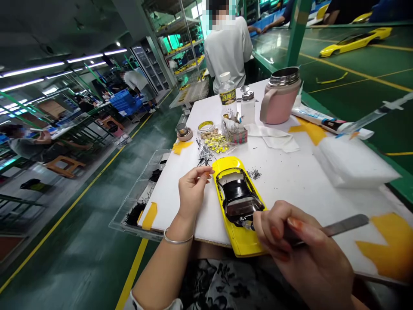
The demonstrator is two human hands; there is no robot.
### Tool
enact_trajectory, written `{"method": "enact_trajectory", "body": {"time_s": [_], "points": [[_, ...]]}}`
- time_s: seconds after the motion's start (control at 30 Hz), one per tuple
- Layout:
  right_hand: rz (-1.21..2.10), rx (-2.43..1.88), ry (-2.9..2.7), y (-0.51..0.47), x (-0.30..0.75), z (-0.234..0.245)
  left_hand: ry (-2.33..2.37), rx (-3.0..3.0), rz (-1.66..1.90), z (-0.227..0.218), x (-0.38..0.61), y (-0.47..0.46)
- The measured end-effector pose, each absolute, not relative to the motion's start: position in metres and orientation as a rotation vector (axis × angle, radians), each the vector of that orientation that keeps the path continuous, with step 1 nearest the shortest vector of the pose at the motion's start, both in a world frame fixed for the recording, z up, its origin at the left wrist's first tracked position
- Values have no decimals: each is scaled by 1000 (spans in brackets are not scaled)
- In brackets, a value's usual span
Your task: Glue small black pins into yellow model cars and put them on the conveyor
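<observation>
A yellow model car body (238, 241) with a black roof lies lengthwise at the table's front edge. My left hand (192, 189) is beside its far end, thumb and fingertips pinched together; whatever may be between them is too small to make out. My right hand (303, 245) is closed around metal tweezers (348, 224), their broad end pointing right and their tips hidden. A small clear and dark piece (247, 224) shows at the right fingertips, over the car's near window edge. Small black bits (254, 174) lie beside the car.
Behind the car are a bag of yellow parts (219, 144), a tape roll (205, 125), a bottle (227, 97), a pink mug (280, 99) and a white cloth (280, 137). White foam (358, 163) and a syringe (377, 114) are at right. A clear tray (129, 202) adjoins the left edge.
</observation>
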State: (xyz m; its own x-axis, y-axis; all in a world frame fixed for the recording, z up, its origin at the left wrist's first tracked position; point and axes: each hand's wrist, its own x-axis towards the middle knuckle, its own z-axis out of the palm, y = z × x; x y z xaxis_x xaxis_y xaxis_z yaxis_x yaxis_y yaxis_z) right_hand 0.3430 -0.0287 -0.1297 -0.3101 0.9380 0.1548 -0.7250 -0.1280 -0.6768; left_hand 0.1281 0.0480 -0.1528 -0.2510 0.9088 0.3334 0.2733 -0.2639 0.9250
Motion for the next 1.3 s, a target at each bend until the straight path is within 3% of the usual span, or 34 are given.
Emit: {"method": "enact_trajectory", "body": {"time_s": [1.3], "points": [[1602, -521, -718, -18, 381, -115, 1428, 1441, 1547, -150, 129, 46]]}}
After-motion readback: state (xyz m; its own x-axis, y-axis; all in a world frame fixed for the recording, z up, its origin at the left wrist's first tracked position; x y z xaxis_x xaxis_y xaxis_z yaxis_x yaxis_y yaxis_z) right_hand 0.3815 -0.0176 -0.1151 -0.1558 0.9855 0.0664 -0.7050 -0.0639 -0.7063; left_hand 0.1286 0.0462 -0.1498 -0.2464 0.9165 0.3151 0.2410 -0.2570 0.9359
